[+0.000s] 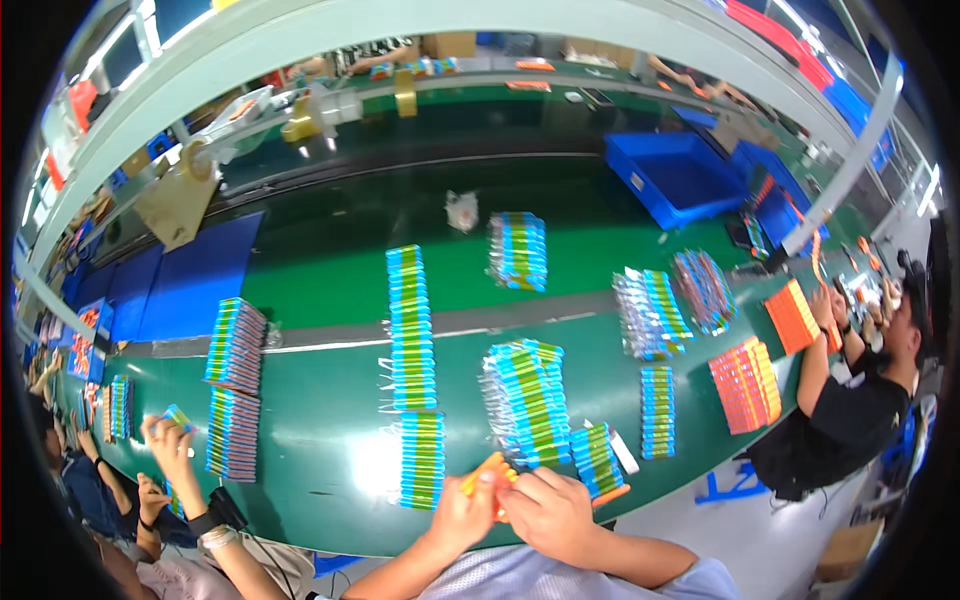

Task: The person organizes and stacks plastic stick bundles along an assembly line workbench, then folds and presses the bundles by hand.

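Observation:
Near the front edge of the green table, my left hand (464, 516) is closed around an orange piece (487, 472) with a ridged end, whose exact kind I cannot make out. My right hand (549, 511) is closed against the same piece, its fingertips meeting those of the left. Just beyond them lies a pile of blue-and-green packets (530, 400) with clear ends. A smaller bundle of such packets (596, 460) sits beside my right hand, with a white strip (624, 452) along it and an orange stick (611, 495) at its near end.
Long rows of packets (411, 330) stand left of the pile, with more stacks (232, 435) further left. Orange stacks (745, 385) lie at right near a co-worker (860, 390). A blue bin (675, 175) rests at the back; a co-worker's hand (170, 445) holds a packet at left.

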Action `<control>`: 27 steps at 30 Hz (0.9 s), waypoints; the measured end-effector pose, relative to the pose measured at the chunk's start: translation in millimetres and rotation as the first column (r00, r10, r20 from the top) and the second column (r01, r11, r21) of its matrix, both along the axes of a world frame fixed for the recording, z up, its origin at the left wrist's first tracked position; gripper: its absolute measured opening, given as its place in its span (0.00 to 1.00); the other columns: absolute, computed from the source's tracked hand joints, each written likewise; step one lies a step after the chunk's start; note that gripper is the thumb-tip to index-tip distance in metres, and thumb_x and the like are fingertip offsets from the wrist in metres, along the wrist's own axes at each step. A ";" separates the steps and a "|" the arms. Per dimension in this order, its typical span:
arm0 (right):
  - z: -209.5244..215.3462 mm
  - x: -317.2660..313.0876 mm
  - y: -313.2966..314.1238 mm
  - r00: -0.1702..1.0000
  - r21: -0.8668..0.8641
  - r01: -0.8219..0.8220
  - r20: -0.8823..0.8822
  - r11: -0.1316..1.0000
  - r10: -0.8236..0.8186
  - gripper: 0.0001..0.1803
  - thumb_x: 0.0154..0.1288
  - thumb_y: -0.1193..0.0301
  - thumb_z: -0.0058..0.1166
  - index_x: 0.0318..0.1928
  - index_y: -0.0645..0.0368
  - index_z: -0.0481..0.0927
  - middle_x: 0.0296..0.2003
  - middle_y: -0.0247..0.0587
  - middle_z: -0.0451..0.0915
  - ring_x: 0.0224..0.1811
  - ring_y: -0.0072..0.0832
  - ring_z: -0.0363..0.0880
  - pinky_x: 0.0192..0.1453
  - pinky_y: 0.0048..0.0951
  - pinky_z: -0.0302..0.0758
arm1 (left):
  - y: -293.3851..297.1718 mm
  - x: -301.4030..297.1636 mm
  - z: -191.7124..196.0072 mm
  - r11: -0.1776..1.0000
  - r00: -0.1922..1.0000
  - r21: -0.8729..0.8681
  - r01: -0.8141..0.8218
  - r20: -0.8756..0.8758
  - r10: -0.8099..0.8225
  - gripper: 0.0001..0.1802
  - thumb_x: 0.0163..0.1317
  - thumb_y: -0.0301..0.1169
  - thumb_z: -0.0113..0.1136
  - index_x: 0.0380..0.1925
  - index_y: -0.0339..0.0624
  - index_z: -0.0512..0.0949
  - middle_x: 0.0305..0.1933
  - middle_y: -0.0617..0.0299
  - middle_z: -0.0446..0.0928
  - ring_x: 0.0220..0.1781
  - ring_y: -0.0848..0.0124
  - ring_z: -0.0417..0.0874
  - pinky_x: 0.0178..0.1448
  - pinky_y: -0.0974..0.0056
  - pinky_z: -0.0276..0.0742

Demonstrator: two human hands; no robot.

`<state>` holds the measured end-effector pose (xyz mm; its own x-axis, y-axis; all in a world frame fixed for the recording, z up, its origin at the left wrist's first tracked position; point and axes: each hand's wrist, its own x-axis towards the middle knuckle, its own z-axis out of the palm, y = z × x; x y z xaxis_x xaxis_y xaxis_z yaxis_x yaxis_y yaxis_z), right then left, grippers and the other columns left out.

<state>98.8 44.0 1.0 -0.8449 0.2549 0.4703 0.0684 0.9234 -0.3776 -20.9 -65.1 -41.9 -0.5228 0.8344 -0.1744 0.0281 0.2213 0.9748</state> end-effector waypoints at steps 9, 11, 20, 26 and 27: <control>-3.9 16.0 4.6 0.994 0.000 -0.055 -0.091 0.998 0.055 0.08 0.51 0.73 0.68 0.34 0.53 0.86 0.30 0.24 0.75 0.28 0.23 0.72 0.28 0.26 0.68 | 6.2 18.5 -13.3 0.964 0.980 0.173 -0.200 0.019 0.200 0.37 0.79 0.54 0.34 0.30 0.32 0.80 0.19 0.60 0.78 0.22 0.71 0.81 0.34 0.65 0.80; -4.2 18.0 8.5 0.996 -0.025 -0.036 -0.085 0.999 0.034 0.08 0.50 0.72 0.69 0.34 0.52 0.87 0.30 0.24 0.76 0.29 0.22 0.72 0.29 0.26 0.67 | 0.7 13.4 -11.5 0.980 0.990 0.161 -0.116 0.104 0.100 0.38 0.79 0.56 0.34 0.31 0.33 0.80 0.19 0.60 0.77 0.23 0.71 0.80 0.33 0.67 0.78; 1.7 24.7 24.4 0.979 -0.169 0.079 -0.171 0.982 -0.109 0.10 0.50 0.68 0.73 0.35 0.48 0.89 0.39 0.29 0.80 0.39 0.28 0.76 0.40 0.29 0.71 | -0.1 2.0 21.0 0.955 0.877 0.265 0.137 0.415 -0.241 0.20 0.79 0.40 0.46 0.47 0.30 0.75 0.38 0.56 0.79 0.34 0.71 0.82 0.37 0.66 0.81; 1.3 34.6 39.2 0.988 -0.761 -0.116 -0.153 0.639 -0.002 0.28 0.62 0.77 0.66 0.63 0.62 0.73 0.55 0.48 0.78 0.52 0.37 0.84 0.56 0.37 0.79 | -2.6 -8.6 20.3 0.958 0.882 0.145 0.247 0.376 -0.284 0.10 0.69 0.21 0.60 0.48 0.31 0.79 0.39 0.57 0.81 0.37 0.73 0.83 0.42 0.69 0.81; -0.1 37.1 41.4 0.988 -0.761 -0.114 -0.153 0.639 -0.005 0.28 0.62 0.77 0.66 0.63 0.62 0.73 0.55 0.48 0.78 0.52 0.37 0.84 0.56 0.37 0.79 | -4.0 -10.3 19.5 0.958 0.881 0.144 0.249 0.376 -0.286 0.10 0.69 0.21 0.60 0.48 0.31 0.79 0.39 0.57 0.81 0.37 0.73 0.83 0.42 0.69 0.81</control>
<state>136.0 85.4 0.9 -0.8165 0.5288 0.2317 -0.0764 0.2987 -0.9513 -31.1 -69.0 -22.4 -0.1826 0.9545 -0.2358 -0.3113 0.1714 0.9347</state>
